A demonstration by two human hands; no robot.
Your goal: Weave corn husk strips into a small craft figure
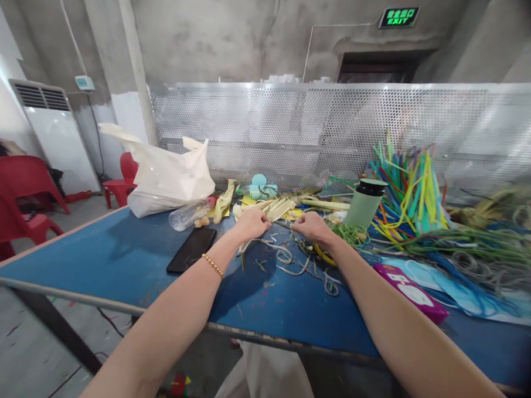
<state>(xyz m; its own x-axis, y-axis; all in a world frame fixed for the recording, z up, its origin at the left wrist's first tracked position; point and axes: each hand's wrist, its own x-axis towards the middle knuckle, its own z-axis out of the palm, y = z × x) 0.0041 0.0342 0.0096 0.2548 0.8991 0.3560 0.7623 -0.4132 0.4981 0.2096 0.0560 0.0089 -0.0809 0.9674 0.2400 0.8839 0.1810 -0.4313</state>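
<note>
Over the middle of the blue table, my left hand (pixel 252 222) is closed, its fingers pinched together. Facing it a short way to the right, my right hand (pixel 312 227) is closed in a similar pinch. A thin dark strand (pixel 281 225) appears to run between the two hands; its ends are hidden in the fingers. Pale, husk-like strips (pixel 279 209) lie right behind and between the hands. Below them, loose cut strands (pixel 285 255) curl on the table top. A black phone (pixel 191 250) lies to the left of my left wrist.
On the blue table (pixel 91 256) stand a white plastic bag (pixel 172 171), a clear bottle (pixel 188 214) and a green tumbler (pixel 365 204). Rightward are colourful strips (pixel 417 194), green cords (pixel 479 246) and a magenta box (pixel 411 292). A perforated metal screen (pixel 268 129) rises behind.
</note>
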